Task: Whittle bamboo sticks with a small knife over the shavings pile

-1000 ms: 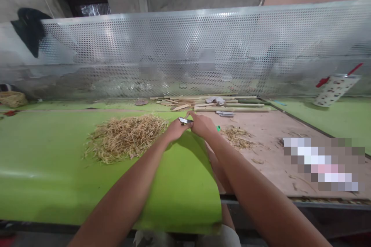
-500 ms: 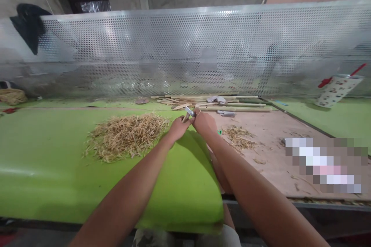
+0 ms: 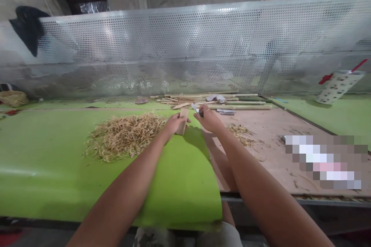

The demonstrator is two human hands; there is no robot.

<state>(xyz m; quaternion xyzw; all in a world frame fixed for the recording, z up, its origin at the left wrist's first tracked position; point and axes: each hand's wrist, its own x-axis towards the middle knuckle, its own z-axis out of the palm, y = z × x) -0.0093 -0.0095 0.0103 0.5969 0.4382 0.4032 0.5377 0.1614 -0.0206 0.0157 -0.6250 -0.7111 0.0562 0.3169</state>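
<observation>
Grips a block (image 3: 183, 119) in the left hand (image 3: 174, 122), clamped on its sides with fingertips showing past the right edge. Holds a knife (image 3: 199, 112) in the right hand (image 3: 210, 119), closed around the handle, with the blade pointing up and left, near the block but apart from it. Has the block just above the green sheet (image 3: 182, 181), near the sheet's right side, with its long side running away from the body and tilting slightly right. Shows a broad heap of shavings (image 3: 124, 137) on the sheet, just left of the left hand. Has a smaller scatter of chips (image 3: 242, 135) on the brown tabletop (image 3: 272, 170), to the right of the right hand. Shows sticks (image 3: 246, 107) lying sideways beyond both hands, with crumpled scraps (image 3: 216, 98) among them, in front of the perforated screen (image 3: 174, 46). Has a cup (image 3: 337, 88) with a red straw at far right and a basket (image 3: 14, 98) at far left. Cannot make out the pixelated thing (image 3: 323, 162) at right.
</observation>
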